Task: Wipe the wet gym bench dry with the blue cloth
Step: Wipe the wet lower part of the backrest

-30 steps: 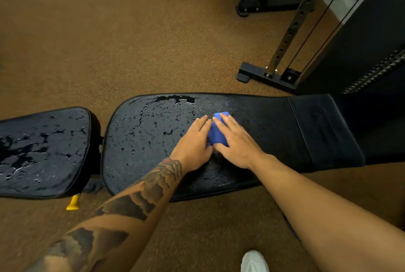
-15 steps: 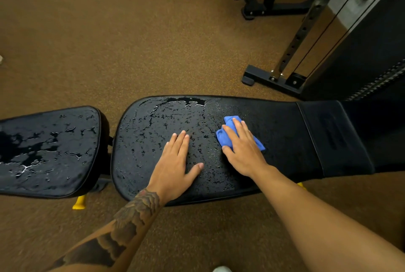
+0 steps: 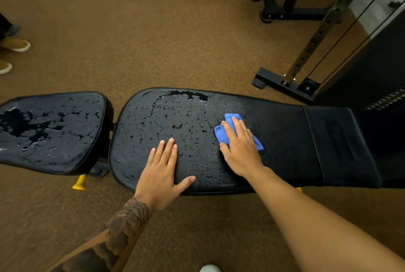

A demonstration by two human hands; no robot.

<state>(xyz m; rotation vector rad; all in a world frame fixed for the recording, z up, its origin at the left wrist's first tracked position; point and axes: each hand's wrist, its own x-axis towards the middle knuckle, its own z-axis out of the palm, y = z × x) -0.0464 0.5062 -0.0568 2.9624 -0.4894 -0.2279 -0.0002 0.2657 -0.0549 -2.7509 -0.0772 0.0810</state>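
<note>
The black padded desk (image 3: 285, 140) is seen beaded with water across its left half, while the right half looks duller. The separate seat pad (image 3: 50, 131) is puddled too. The left hand (image 3: 162, 173) is laid flat on the wet part, fingers straight and nothing held. The right hand (image 3: 241, 149) is spread flat over the blue cloth (image 3: 221, 134), which is pressed against the desk's middle.

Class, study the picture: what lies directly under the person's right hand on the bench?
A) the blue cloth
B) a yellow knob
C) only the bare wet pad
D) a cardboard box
A: the right hand presses flat on the blue cloth, while the left hand rests on the bare wet bench.
</note>
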